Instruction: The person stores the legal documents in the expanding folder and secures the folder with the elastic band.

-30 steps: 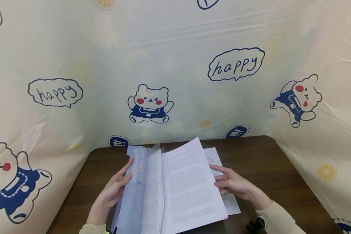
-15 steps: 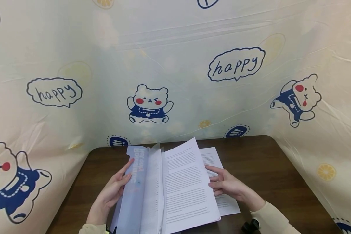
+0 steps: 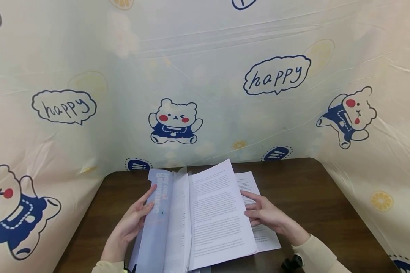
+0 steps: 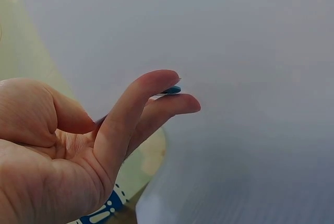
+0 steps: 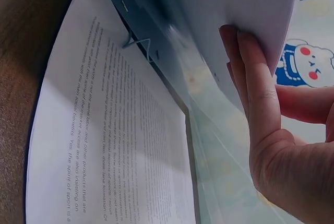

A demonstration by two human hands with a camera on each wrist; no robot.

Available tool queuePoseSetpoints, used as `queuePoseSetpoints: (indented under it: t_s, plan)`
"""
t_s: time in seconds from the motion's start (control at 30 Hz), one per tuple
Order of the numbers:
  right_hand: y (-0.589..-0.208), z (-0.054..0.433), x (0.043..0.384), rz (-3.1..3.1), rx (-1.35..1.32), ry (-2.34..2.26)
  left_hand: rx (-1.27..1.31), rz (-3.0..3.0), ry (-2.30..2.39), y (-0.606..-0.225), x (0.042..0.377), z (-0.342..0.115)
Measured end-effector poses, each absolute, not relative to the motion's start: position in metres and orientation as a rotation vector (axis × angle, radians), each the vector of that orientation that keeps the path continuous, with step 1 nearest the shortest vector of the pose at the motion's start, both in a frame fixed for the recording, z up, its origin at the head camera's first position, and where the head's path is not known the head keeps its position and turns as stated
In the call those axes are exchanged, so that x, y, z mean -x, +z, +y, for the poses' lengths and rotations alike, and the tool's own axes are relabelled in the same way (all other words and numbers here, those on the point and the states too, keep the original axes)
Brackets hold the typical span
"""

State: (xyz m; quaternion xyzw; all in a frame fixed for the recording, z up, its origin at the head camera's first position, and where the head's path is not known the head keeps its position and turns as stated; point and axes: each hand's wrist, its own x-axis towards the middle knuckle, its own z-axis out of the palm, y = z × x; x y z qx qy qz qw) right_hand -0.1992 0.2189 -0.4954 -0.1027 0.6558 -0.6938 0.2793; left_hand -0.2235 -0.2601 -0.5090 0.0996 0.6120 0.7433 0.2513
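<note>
A binder with a light blue cover [image 3: 153, 239] stands open on the table. My left hand [image 3: 128, 227] grips that cover at its outer edge; in the left wrist view a small teal tip [image 4: 172, 90] shows between two fingers. My right hand [image 3: 271, 216] pinches the right edge of a raised bundle of printed sheets [image 3: 215, 220], thumb on the front and fingers behind. Under the bundle lies another printed page [image 3: 268, 239], jutting out to the right. In the right wrist view a bent wire-like fastener [image 5: 138, 42] sits at the binder's inner side above that page.
The dark brown wooden table [image 3: 304, 189] has a rounded far edge. A pale curtain [image 3: 218, 125] with printed bears and words hangs close behind the table and along both sides. A small black device [image 3: 292, 263] is at my right wrist.
My right hand has shifted slightly to the left with the sheets' edge, uncovering more of the page beneath. My left hand keeps its hold on the cover.
</note>
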Motion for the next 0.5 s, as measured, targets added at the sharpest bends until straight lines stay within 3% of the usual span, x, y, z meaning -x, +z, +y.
queuePoseSetpoints:
  t_s: [0.5]
  plan:
    - [-0.503, 0.193, 0.192, 1.745, 0.275, -1.886, -0.224, 1.702, 2.01, -0.508, 0.223, -0.259]
